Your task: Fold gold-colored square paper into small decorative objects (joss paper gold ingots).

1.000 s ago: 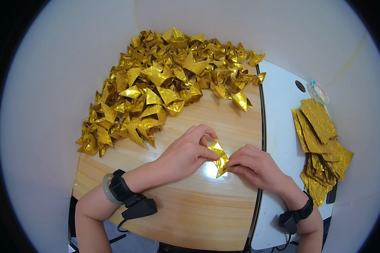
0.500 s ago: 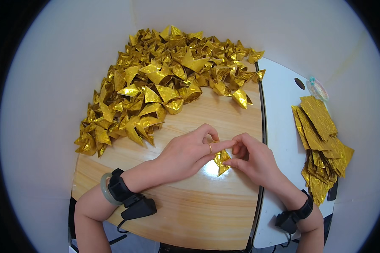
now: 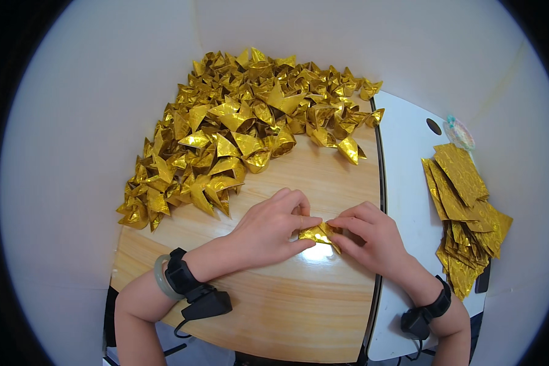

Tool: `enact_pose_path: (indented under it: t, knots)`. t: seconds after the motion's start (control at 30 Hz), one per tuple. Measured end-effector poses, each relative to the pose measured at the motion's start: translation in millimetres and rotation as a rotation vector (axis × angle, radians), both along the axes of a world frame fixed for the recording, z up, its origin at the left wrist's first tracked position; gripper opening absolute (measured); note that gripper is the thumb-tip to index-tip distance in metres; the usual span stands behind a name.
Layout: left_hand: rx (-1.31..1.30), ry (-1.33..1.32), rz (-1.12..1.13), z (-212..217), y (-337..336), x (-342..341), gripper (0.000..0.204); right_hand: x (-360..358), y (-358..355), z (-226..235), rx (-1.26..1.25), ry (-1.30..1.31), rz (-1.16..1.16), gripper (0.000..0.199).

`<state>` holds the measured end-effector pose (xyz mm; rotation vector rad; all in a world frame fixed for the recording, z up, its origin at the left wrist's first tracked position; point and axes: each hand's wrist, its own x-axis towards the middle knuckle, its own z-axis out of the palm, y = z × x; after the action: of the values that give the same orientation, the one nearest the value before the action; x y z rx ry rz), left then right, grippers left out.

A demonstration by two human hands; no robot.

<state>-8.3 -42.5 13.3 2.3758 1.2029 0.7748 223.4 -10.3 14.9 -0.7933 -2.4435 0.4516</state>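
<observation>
Between my hands is a small folded piece of gold foil paper [image 3: 319,233], held just over the wooden tabletop. My left hand [image 3: 274,224] pinches its left end between thumb and fingers. At the other end, the thumb and fingers of my right hand [image 3: 367,236] close on the paper's right corner. Beyond my hands lies a large heap of folded gold paper ingots [image 3: 226,131], pointed and boat-shaped. One ingot [image 3: 350,150] sits at the heap's right front edge, nearest my right hand.
To the right, a white tabletop [image 3: 402,152] adjoins the wooden one [image 3: 268,311], with a dark seam between. On it lie a stack of flat gold paper pieces [image 3: 466,207] and a pale, iridescent round item [image 3: 460,132]. Pale walls [image 3: 360,36] enclose the tables.
The gold paper has turned from pointing toward me to lying more sideways. My left fingers have drawn back left, and both hands now pinch opposite ends. The view has shifted slightly.
</observation>
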Motion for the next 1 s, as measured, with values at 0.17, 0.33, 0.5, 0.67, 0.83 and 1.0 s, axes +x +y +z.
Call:
enact_pose_path:
  t: [0.17,0.33,0.5,0.67,0.83,1.0]
  knots:
    - [-0.009,-0.057,-0.007,-4.6,2.0,-2.0,0.031,-2.7,-3.0,7.3,0.019,-0.027,0.0,0.029]
    - [0.004,-0.105,0.012,-4.6,2.9,0.0,0.026,-2.4,-1.5,9.0,-0.007,-0.017,0.001,0.03]
    - [0.034,-0.107,0.046,-8.1,3.8,3.0,0.022,-3.2,-3.8,10.6,-0.006,0.003,0.005,0.03]
    - [0.045,-0.103,0.057,-8.3,3.9,3.9,0.02,-2.0,-3.7,11.3,0.052,-0.025,0.042,0.029]
    - [-0.027,-0.133,0.061,-5.8,3.4,3.4,0.022,-0.9,-3.3,9.7,0.13,-0.047,0.067,0.027]
    - [-0.049,-0.149,0.032,-4.1,6.2,2.1,0.02,1.5,0.9,2.1,0.036,-0.007,0.018,0.033]
